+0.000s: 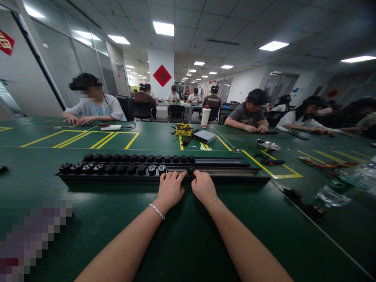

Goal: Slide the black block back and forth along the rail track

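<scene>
On the table in front of me lies a long black track rail with a row of round black socket modules along its left and middle part. My left hand rests on the rail's front edge beside the last of the row, fingers spread and one stretched to the right. My right hand has its fingers curled at a single socket module that sits apart from the row, in the bare stretch of the channel. Its thumb is mostly hidden. Behind runs a second rail with similar modules.
Across the green table are a grey box, a yellow wire basket, a white bottle, a metal bowl and a plastic bottle. A blurred flat object lies at the near left. Several people sit opposite.
</scene>
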A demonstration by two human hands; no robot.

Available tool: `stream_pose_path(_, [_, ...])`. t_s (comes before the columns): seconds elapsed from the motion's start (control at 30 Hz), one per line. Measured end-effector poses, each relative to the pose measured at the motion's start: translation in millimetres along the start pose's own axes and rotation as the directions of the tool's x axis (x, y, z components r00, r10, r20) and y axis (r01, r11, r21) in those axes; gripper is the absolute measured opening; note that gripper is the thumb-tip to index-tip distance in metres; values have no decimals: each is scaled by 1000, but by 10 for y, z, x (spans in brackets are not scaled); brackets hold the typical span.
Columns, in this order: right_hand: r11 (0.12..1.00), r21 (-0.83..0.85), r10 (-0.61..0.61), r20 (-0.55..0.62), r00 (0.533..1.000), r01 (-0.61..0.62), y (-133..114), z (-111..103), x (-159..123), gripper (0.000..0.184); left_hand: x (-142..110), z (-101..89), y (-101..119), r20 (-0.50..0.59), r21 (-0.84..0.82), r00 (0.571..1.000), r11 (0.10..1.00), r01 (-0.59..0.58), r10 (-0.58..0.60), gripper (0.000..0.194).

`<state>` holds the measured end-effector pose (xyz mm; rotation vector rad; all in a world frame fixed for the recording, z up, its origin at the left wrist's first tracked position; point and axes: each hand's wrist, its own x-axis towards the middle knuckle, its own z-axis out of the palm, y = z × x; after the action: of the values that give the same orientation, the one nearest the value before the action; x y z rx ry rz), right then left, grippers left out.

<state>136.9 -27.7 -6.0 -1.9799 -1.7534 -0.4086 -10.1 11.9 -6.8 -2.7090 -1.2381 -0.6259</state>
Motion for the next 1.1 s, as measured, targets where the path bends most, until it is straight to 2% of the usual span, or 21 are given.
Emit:
stream_pose_path(0.37, [1000,-1,1,12,1000,-1,-1,2,-5,15,5,-25,6,32,-3,999,1000,18,-17,54])
stream_pose_path(0.6, [1000,-2,1,4,1000,-1,2,8,-5,15,4,-2,3,-4,-5,1000,1000,6,-6,53])
stream_pose_path(0.83, [1000,-20,0,8,1000,0,-1,-6,-4,15,11,-26,7,21,-2,1000,1000,18,-18,53])
stream_pose_path(1.1, [999,4,53,23,998,-53,-26,-50,-23,15,9,-36,13,36,-6,999,1000,24,-24,53])
